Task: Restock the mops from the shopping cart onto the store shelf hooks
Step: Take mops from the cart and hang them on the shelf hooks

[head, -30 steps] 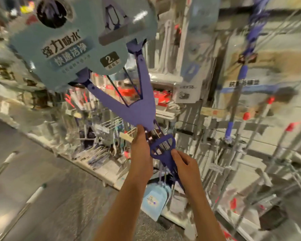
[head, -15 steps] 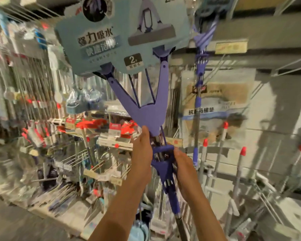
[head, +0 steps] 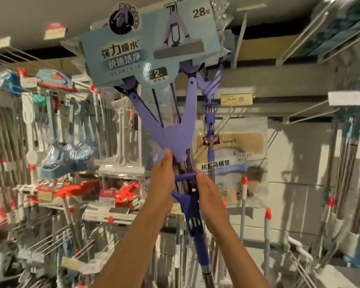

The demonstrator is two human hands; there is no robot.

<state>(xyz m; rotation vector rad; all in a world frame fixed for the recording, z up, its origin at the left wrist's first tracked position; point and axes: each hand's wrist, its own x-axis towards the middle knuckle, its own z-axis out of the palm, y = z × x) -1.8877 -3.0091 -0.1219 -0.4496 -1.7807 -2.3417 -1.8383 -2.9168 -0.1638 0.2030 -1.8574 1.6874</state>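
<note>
Mop (head: 170, 134) raised higher toward shelf, both hands' fingers (head: 164, 173) clamped round its shaft

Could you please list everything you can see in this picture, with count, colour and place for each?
Held mop: one, purple frame with pale blue card sleeve over the head, raised head-up at centre.
Hung mop: one, purple, hanging just right of the held one, behind it.
Toilet mat pack: one, beige and pale blue, on the back wall right of centre.
Price tag: one, yellowish, on the shelf rail above the mat.
Blue mop head: one, in clear wrap, left shelving.
Red-tipped poles: several, grey, low on the right; count unclear.
Wire hooks: several, white, upper right.
Left hand: grips the shaft below the frame.
Right hand: grips the purple lever.
</note>
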